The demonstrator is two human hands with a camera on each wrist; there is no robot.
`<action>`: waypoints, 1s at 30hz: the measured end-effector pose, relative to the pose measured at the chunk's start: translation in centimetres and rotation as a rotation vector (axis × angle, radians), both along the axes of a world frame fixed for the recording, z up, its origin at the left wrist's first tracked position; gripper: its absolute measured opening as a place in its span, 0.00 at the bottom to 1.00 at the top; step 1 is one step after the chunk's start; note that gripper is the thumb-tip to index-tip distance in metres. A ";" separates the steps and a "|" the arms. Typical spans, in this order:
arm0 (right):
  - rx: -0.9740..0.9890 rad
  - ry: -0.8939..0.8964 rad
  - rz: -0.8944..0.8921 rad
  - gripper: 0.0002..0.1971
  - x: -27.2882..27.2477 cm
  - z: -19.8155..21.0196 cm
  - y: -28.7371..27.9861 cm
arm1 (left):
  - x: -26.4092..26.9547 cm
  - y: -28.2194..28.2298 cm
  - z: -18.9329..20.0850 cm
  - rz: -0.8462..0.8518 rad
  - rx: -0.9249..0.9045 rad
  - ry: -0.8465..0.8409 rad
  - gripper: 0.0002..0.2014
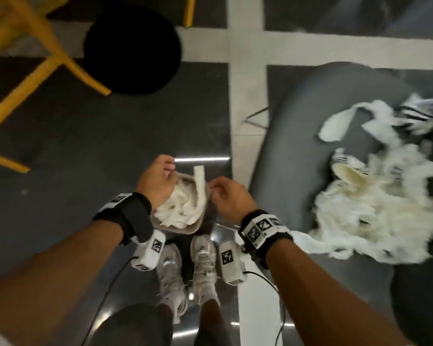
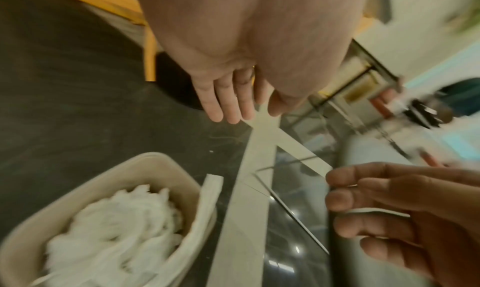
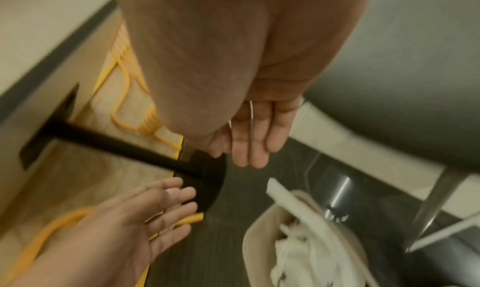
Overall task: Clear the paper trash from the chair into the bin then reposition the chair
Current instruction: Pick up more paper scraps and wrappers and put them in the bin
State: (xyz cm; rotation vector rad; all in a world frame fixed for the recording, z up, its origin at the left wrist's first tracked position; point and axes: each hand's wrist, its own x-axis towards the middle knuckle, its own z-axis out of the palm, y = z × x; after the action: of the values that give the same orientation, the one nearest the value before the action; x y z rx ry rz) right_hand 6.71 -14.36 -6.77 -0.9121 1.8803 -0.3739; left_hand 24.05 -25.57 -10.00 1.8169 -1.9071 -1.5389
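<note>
A beige bin (image 1: 183,231) stands on the floor just ahead of my feet, filled with crumpled white paper (image 1: 180,206); one long strip (image 1: 200,178) sticks up over its far rim. My left hand (image 1: 158,179) hovers over the bin's left side, fingers (image 2: 228,104) straight, holding nothing. To the right of the bin (image 2: 166,162) my right hand (image 1: 229,197) hangs with loose, empty fingers (image 3: 255,141). On the right, a grey chair (image 1: 298,121) holds a large heap of white paper trash (image 1: 365,211).
A yellow wooden chair (image 1: 35,53) and a black round table base (image 1: 133,48) stand at the upper left. My shoes (image 1: 185,265) are right behind the bin. The grey chair's metal leg (image 3: 431,205) comes down close to the bin (image 3: 249,236). Striped wrappers (image 1: 418,113) lie among the paper.
</note>
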 end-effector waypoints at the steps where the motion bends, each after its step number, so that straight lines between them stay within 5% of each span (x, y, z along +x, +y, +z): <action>1: -0.010 0.018 -0.070 0.13 -2.0 1.3 1.4 | -2.4 0.4 1.4 -0.072 -0.003 0.038 0.15; 5: -0.052 0.316 -0.226 0.17 -10.5 3.7 10.0 | -11.7 5.5 4.7 -0.437 -0.038 0.144 0.19; 8: 0.186 0.590 -0.011 0.35 -15.7 4.2 16.6 | -17.6 11.0 5.2 -0.685 -0.060 0.159 0.24; 11: 0.341 0.538 0.184 0.50 -17.8 2.6 20.5 | -21.4 15.4 4.8 -0.805 -0.041 0.149 0.29; 13: 0.296 0.506 0.199 0.47 -18.3 0.9 21.4 | -22.9 17.1 4.2 -0.826 -0.033 0.140 0.34; 15: 0.186 0.450 0.126 0.33 -18.8 0.1 21.6 | -23.8 17.7 3.4 -0.843 -0.061 0.115 0.44; 17: 0.026 0.345 -0.035 0.19 -19.0 0.9 21.3 | -24.3 18.2 2.8 -0.904 -0.060 0.086 0.56; 19: -0.128 0.110 -0.229 0.17 -19.0 2.8 20.5 | -25.1 18.8 3.1 -0.976 -0.039 0.134 0.60; 22: -0.168 -0.102 -0.218 0.20 -20.3 5.8 19.0 | -26.5 19.4 3.9 -0.816 0.082 0.362 0.35; 24: -0.188 -0.144 -0.209 0.17 -22.4 6.9 18.2 | -26.7 18.8 4.1 -0.684 0.042 0.321 0.20; 27: -0.323 0.170 -0.241 0.13 -26.1 7.1 16.1 | -25.9 18.0 4.7 -0.612 -0.078 0.181 0.07; 30: -0.343 0.467 -0.216 0.18 -28.5 4.7 13.3 | -25.4 17.5 6.2 -0.524 -0.110 0.197 0.10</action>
State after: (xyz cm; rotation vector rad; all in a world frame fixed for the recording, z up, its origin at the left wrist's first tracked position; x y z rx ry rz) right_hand -21.79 -1.01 -2.04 -1.0939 2.4017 -0.6751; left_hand -1.37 -8.08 -3.76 1.1205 -2.4277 -1.6251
